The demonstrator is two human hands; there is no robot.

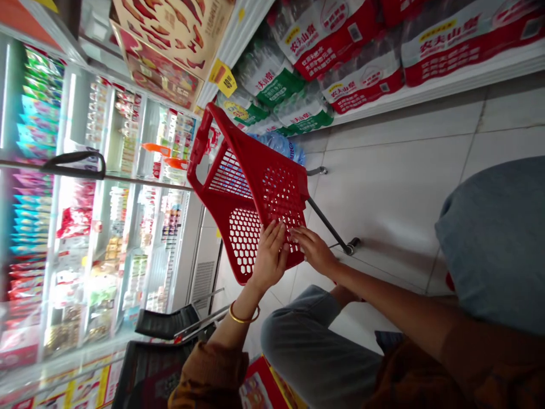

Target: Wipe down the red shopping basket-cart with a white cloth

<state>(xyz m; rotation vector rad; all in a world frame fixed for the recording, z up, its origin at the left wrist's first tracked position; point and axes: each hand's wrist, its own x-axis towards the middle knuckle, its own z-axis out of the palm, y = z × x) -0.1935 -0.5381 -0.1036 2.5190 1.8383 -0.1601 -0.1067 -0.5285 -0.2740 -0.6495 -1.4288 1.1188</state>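
the red shopping cart (279,187) is at the centre of the frame, handle toward the upper left and casters (353,245) to the right, sideways probably because the camera is tilted. the 2 hands meet its lower perforated panel: the left hand (270,255), below a gold bangle (243,315), has straight fingers close together; the right hand (315,250) reaches in from the right, fingers extended, just beside it. neither seems to grip anything, and i cannot tell how firmly they touch. the water packs (366,85) at the upper right sit on a low shelf, likely for their weight; a yellow price tag (223,78) hangs near, presumably to face shoppers
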